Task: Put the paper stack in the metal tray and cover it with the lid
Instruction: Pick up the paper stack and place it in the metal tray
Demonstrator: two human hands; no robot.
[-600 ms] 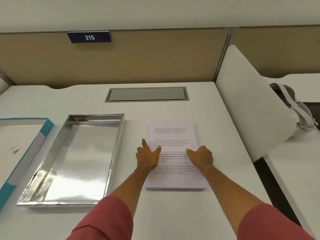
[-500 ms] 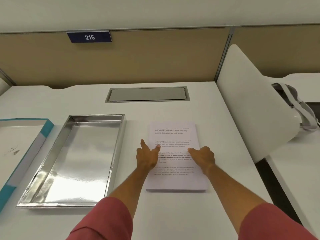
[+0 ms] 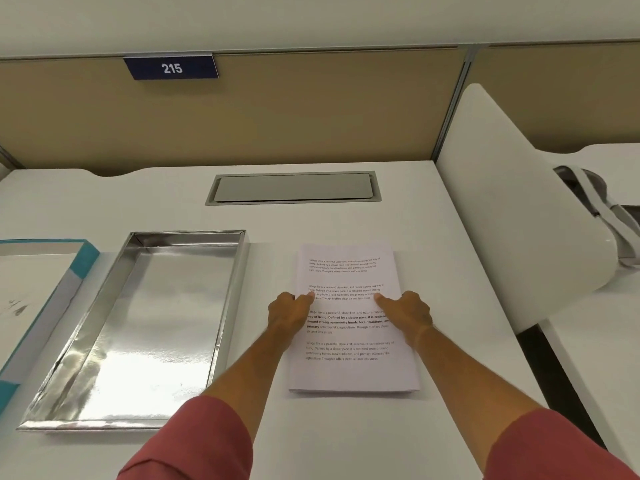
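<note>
both hands on the paper stack (image 3: 349, 372) on the white bench (image 3: 346, 434): left hand (image 3: 289, 315) at its left edge, right hand (image 3: 407, 315) at the right, thumbs on top. empty metal tray (image 3: 227, 306) just left of the grip, lid (image 3: 79, 271) further left

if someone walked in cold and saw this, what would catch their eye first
Probably the shiny metal tray, empty, lying left of centre on the white desk. Next, the paper stack with printed text just right of it, with the left hand and right hand resting at its side edges. A blue sign reading 215 also stands out on the tan partition behind.
</note>
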